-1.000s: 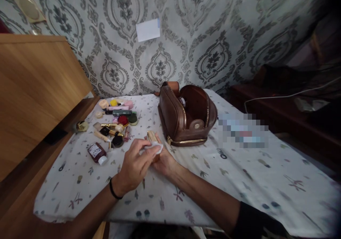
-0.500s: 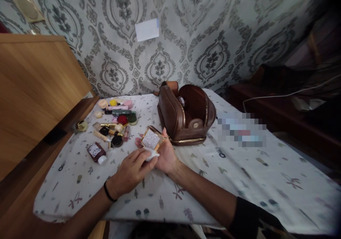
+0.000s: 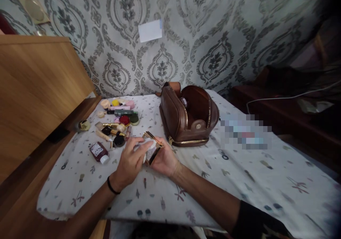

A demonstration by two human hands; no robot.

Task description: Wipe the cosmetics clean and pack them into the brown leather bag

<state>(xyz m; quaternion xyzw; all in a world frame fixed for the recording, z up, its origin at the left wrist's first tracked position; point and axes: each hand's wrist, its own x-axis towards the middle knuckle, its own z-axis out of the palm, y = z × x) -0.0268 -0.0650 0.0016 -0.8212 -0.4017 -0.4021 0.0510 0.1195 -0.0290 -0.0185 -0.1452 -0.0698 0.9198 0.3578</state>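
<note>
My right hand point(image 3: 167, 161) holds a gold-edged compact point(image 3: 156, 148) with a silver glitter face, tilted above the table. My left hand point(image 3: 129, 163), a black band at its wrist, presses a crumpled white wipe point(image 3: 151, 142) against that glitter face. Its fingers cover part of the compact, and whether the wipe is cloth or tissue I cannot tell. Just behind my right hand stands a brown makeup bag point(image 3: 176, 116), unzipped, with a small jar inside. Left of my left hand lies a dark red bottle point(image 3: 98, 151) with a white cap.
Several cosmetics lie in a cluster at the left, among them a green tube point(image 3: 124, 113), a red jar point(image 3: 124, 120) and a black round case point(image 3: 119, 141). A wooden cabinet point(image 3: 45, 86) borders the table's left side. A blurred-out item point(image 3: 245, 130) lies at the right.
My left hand has moved the wipe up onto the glitter face from its lower edge. The compact is now tilted more steeply in my right hand. The whole view has shifted slightly.
</note>
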